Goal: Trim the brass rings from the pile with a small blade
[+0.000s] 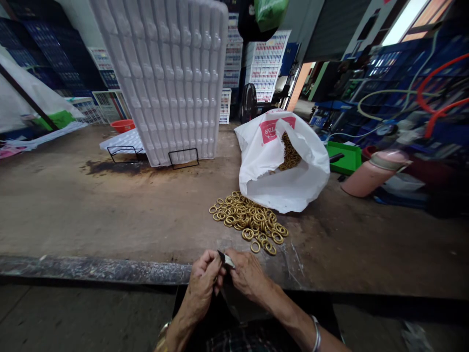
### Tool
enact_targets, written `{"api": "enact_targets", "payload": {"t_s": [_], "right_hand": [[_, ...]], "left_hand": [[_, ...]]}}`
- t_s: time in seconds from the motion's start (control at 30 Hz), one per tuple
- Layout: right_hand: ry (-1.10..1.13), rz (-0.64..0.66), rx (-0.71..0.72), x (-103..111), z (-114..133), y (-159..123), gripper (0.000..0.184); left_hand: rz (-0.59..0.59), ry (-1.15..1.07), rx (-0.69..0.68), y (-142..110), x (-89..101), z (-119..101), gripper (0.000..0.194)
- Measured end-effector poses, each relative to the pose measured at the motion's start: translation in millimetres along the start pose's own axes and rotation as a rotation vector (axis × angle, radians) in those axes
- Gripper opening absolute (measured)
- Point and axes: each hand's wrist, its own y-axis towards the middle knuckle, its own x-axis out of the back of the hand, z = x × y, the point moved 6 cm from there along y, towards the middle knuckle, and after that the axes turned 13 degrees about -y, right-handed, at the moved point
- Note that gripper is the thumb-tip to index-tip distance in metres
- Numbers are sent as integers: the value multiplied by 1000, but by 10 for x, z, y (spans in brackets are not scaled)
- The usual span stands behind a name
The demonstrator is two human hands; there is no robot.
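"What are the hands doing nearest us?"

"The right hand [249,275] pinches a small dark-and-pale piece [226,260]. The left hand [202,279] has its thumb and fingers drawn in narrow at the dark end; I can't tell exactly what they grip."

"What could go wrong there?"

"The piece is small and mostly covered by fingers. If one pinch slackens, it could slip down past the bench edge [110,270], since both hands are right at it. If the dark end is sharp, which I can't tell, a slip could nick a fingertip."

"And beyond?"

"Just past the right hand, loose brass-coloured rings [256,220] lie heaped on the bench [91,210]. A knuckle or sleeve brushing them could scatter the nearest ones."

"Behind those?"

"A white bag [255,164], mouth open towards the hands, more rings inside. A tug might spill them."

"Farthest?"

"Ahead of the left hand, a tall plastic tray [176,88] stands nearly upright by a thin wire stand [183,159]. A knocked bench might tip it."
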Motion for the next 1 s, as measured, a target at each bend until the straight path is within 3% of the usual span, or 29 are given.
{"api": "enact_targets", "payload": {"t_s": [0.13,0.3,0.5,0.63,0.77,1.0], "right_hand": [[-72,58,-41,4,-73,14,24],[-186,-33,-147,157,-220,56,26],[-363,-169,-311,401,-470,101,20],[-429,-161,-339,372,-597,123,16],[-419,-171,-348,336,-642,126,13],[-420,-253,-364,363,-628,90,11]], "left_hand": [[51,-14,29,-96,-59,-29,28],[165,-207,8,-156,-202,-184,24],[140,-292,48,-99,-192,-214,25],[73,-372,51,-77,-148,-192,14],[68,-438,95,-63,-135,-162,26],[66,-556,161,-55,-84,-151,18]]}}
